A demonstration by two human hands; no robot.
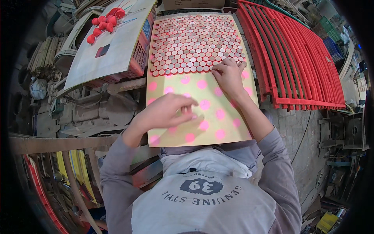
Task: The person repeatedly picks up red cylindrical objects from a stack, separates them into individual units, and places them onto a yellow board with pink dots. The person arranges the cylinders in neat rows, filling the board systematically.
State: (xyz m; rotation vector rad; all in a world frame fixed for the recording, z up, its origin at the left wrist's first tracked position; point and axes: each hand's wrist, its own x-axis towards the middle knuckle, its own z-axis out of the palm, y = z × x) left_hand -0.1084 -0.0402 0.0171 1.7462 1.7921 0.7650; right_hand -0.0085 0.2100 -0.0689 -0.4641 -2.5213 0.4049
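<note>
A pale yellow board printed with pink dots lies before me. Its far part is covered by closely packed round wooden discs with red sides, set in staggered rows. At the near right edge of these discs is my right hand, thumb and forefinger brought together against the last row; what they pinch is hidden. Over the dotted part, nearer me, hovers my left hand, its thumb and forefinger curved with a gap between them. It is slightly blurred, and nothing shows in it.
To the left, a white panel on a red crate carries red round-headed pieces on thin sticks. A rack of red slats stands at the right. A wooden bar runs along my left side.
</note>
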